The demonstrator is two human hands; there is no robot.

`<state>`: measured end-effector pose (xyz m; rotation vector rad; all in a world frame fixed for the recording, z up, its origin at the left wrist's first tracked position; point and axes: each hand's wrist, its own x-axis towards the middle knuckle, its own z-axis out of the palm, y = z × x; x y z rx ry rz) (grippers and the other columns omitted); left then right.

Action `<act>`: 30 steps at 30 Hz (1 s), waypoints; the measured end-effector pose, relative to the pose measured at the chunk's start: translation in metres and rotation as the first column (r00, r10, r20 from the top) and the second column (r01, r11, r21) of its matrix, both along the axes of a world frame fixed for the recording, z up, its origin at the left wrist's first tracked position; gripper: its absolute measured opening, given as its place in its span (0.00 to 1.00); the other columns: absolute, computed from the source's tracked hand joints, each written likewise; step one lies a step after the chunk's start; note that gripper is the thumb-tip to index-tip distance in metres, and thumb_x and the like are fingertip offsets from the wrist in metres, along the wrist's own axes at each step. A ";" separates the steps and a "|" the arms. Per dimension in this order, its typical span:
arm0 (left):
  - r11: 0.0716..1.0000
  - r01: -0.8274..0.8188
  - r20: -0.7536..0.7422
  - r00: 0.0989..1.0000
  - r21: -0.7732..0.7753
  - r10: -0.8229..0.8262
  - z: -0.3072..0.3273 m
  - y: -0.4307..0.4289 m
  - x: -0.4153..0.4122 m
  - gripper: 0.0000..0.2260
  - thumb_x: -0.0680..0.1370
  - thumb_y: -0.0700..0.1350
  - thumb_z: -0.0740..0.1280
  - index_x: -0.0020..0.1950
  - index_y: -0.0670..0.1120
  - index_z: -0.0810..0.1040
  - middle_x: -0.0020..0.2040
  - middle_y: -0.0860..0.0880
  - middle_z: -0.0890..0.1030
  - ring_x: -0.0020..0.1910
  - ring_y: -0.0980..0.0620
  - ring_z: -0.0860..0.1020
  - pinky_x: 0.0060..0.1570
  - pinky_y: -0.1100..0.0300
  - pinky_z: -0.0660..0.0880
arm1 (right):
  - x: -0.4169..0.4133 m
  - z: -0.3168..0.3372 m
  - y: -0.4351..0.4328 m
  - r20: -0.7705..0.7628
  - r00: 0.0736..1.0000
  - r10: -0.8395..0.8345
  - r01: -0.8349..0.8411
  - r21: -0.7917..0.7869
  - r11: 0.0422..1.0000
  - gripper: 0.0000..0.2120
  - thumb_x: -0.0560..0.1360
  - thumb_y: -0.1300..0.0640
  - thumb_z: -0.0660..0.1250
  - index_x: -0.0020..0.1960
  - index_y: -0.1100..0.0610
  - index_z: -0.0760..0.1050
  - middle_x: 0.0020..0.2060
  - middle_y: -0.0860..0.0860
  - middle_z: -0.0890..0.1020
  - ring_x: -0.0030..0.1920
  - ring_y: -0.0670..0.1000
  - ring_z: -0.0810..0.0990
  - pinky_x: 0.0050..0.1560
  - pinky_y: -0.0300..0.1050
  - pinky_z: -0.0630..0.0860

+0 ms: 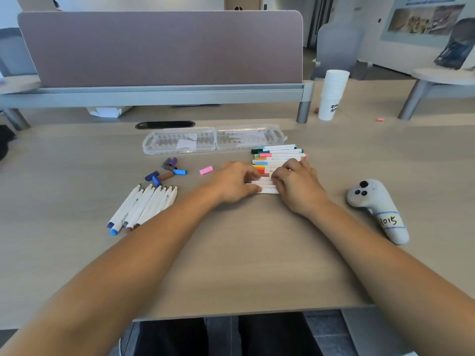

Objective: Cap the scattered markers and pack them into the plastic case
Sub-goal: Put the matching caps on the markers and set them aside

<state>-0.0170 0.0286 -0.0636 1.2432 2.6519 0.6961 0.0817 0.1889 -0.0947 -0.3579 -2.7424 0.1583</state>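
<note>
A row of capped white markers (279, 153) lies side by side at centre right of the desk. My left hand (235, 182) and my right hand (295, 182) both rest on the near end of this row, fingers curled over the nearest markers. Several uncapped markers (144, 205) lie in a bunch at the left. Loose caps (167, 170), purple, grey, blue and brown, sit beyond them, and a pink cap (206, 170) lies apart. The clear plastic case (213, 140) lies open at the back.
A grey handheld controller (377, 209) with a label lies at the right. A stack of white paper cups (332, 93) stands at the back right. A mauve divider panel (159, 47) runs along the rear of the desk (244, 265).
</note>
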 end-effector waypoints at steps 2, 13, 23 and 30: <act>0.998 -0.026 -0.035 0.999 0.051 0.028 -0.006 -0.002 0.002 0.14 0.76 0.51 0.72 0.61 0.50 0.82 0.59 0.51 0.82 0.59 0.52 0.78 0.60 0.64 0.70 | -0.004 0.002 0.001 0.014 1.000 0.026 -0.026 0.011 1.000 0.12 0.81 0.55 0.61 0.57 0.57 0.81 0.53 0.58 0.77 0.56 0.63 0.73 0.54 0.53 0.71; 0.979 -0.205 -0.106 0.974 -0.016 0.202 0.004 -0.074 -0.015 0.10 0.77 0.52 0.65 0.57 0.53 0.81 0.54 0.51 0.82 0.57 0.49 0.77 0.56 0.52 0.76 | -0.026 0.024 -0.083 -0.070 0.962 0.265 -0.273 -0.158 0.949 0.09 0.77 0.61 0.61 0.49 0.56 0.80 0.47 0.54 0.82 0.48 0.57 0.79 0.48 0.52 0.76; 0.868 -0.426 -0.279 0.892 -0.257 0.355 0.004 -0.123 -0.023 0.11 0.74 0.49 0.69 0.50 0.43 0.76 0.47 0.45 0.72 0.46 0.44 0.73 0.40 0.56 0.69 | -0.048 0.016 -0.120 -0.038 0.957 0.286 -0.287 -0.234 0.929 0.10 0.79 0.59 0.62 0.53 0.56 0.82 0.50 0.54 0.85 0.51 0.57 0.80 0.50 0.46 0.74; 0.886 -0.397 -0.270 0.904 -0.239 0.332 0.004 -0.109 -0.015 0.12 0.73 0.47 0.67 0.36 0.44 0.66 0.48 0.41 0.74 0.47 0.40 0.76 0.46 0.51 0.77 | -0.045 0.004 -0.110 -0.099 0.970 0.221 -0.242 -0.413 0.878 0.09 0.79 0.58 0.64 0.50 0.55 0.84 0.39 0.48 0.83 0.40 0.47 0.77 0.42 0.37 0.67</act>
